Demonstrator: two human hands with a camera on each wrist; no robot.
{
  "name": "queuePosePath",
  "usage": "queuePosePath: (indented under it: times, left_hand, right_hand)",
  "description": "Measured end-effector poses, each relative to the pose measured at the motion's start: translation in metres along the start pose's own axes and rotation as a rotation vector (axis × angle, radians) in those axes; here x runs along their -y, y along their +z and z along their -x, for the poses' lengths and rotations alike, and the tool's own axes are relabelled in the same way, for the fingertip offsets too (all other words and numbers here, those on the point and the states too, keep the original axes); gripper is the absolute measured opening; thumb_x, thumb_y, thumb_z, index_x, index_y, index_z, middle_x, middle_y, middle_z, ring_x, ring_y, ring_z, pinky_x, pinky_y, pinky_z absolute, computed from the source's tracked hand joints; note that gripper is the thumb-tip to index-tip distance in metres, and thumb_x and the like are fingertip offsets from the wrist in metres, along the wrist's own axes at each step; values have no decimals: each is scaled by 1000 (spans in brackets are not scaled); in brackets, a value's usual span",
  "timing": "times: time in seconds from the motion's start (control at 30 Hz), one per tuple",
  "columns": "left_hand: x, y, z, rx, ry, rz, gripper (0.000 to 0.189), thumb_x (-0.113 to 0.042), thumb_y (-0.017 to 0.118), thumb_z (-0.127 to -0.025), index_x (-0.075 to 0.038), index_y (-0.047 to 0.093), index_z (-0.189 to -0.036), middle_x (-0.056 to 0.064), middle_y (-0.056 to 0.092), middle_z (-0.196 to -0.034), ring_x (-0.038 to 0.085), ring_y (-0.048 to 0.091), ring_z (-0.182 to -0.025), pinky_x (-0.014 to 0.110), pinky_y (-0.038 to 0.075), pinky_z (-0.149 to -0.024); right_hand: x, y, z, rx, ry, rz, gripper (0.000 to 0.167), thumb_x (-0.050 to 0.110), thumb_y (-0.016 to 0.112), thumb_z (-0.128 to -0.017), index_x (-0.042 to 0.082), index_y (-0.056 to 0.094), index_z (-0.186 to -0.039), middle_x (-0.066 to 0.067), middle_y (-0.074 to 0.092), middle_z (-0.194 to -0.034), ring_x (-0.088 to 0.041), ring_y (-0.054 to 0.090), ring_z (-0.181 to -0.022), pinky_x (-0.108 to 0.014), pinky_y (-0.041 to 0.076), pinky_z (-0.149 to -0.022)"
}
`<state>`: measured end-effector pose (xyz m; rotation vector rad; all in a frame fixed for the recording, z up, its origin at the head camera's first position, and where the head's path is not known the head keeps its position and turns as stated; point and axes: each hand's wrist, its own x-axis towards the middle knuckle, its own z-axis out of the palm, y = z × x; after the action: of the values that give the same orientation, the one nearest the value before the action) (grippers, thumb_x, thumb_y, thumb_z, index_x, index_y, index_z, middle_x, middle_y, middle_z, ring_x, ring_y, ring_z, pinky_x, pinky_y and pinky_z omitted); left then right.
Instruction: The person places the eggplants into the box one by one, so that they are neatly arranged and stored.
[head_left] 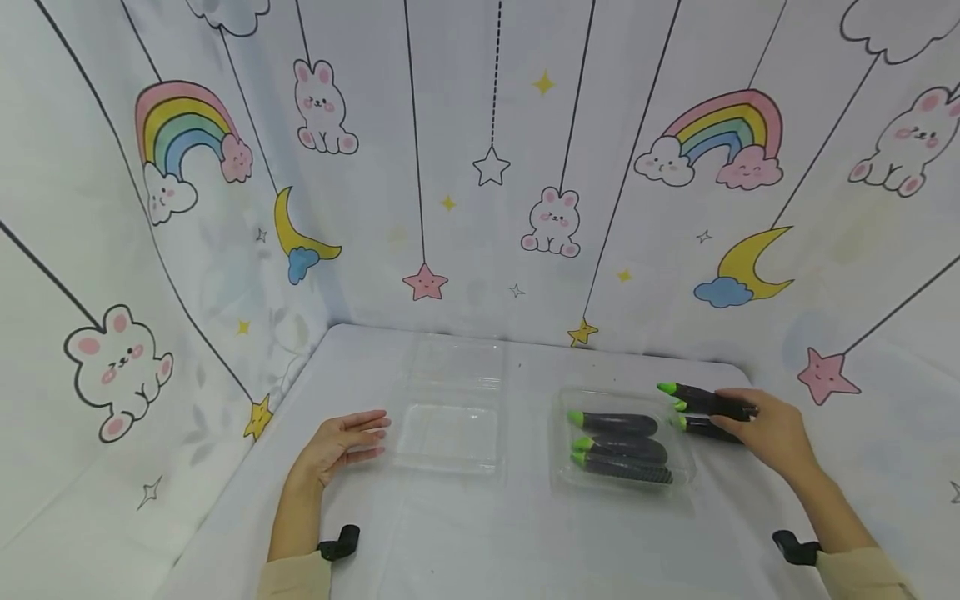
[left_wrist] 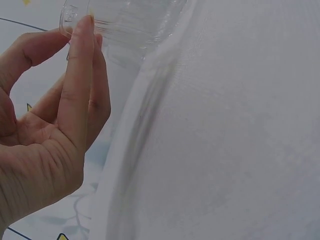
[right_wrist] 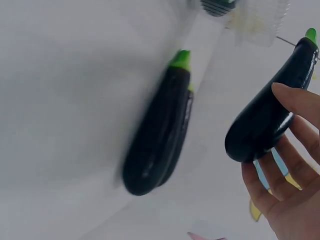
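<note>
My left hand is at the left edge of a clear plastic container with its lid laid back. In the left wrist view the thumb and fingertips pinch the rim of this container. My right hand grips a dark toy eggplant with a bright green tip, raised above the table. Under it, two more eggplants lie side by side on the cloth, just right of the second container. Three eggplants rest in that clear container, green ends to the left.
A white cloth covers the table. Behind and beside it hangs a curtain printed with rabbits, stars and rainbows. The lid of the left container extends toward the back edge.
</note>
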<state>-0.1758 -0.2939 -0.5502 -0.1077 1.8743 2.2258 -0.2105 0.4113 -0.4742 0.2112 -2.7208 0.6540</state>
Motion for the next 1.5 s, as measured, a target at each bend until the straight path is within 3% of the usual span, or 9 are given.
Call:
queuePosePath:
  times: [0.3, 0.6, 1.1, 1.33, 1.5]
  left_hand:
    - [-2, 2, 2, -12, -2, -17, 63, 4, 76, -90, 8, 50, -149, 18, 66, -138, 32, 65, -123, 40, 61, -91]
    - [-1, 2, 3, -17, 4, -28, 62, 4, 77, -90, 6, 54, -147, 17, 67, -136, 29, 67, -120, 38, 62, -89]
    - [1, 3, 1, -9, 9, -25, 61, 3, 76, -91, 6, 53, -147, 17, 67, -136, 29, 67, -120, 37, 62, -89]
    - [0, 3, 1, 4, 5, -27, 62, 1, 77, -91, 6, 53, -148, 17, 66, -137, 31, 65, -124, 37, 61, -90]
    - [0, 2, 2, 8, 1, -23, 64, 1, 77, -90, 6, 52, -149, 16, 66, -138, 32, 64, -126, 37, 61, -91]
  right_hand:
    - [38, -2, -20, -11, -45, -35, 47, 29, 87, -88, 8, 72, -128, -27, 67, -130, -51, 64, -108, -66, 54, -80]
    - [66, 8, -37, -16, -141, -107, 46, 22, 87, -87, 5, 73, -127, -23, 71, -124, -45, 63, -115, -65, 53, -91]
    - [107, 24, -59, 30, -155, -125, 48, 25, 86, -89, 5, 72, -130, -19, 70, -129, -41, 62, -120, -59, 56, -92]
    - [127, 32, -66, 83, -166, -180, 48, 29, 84, -91, 7, 71, -131, -19, 69, -132, -40, 71, -109, -51, 62, -81]
    - [149, 37, -74, 114, -202, -233, 47, 25, 86, -89, 7, 72, -130, -16, 71, -128, -37, 71, -109, -47, 63, -79]
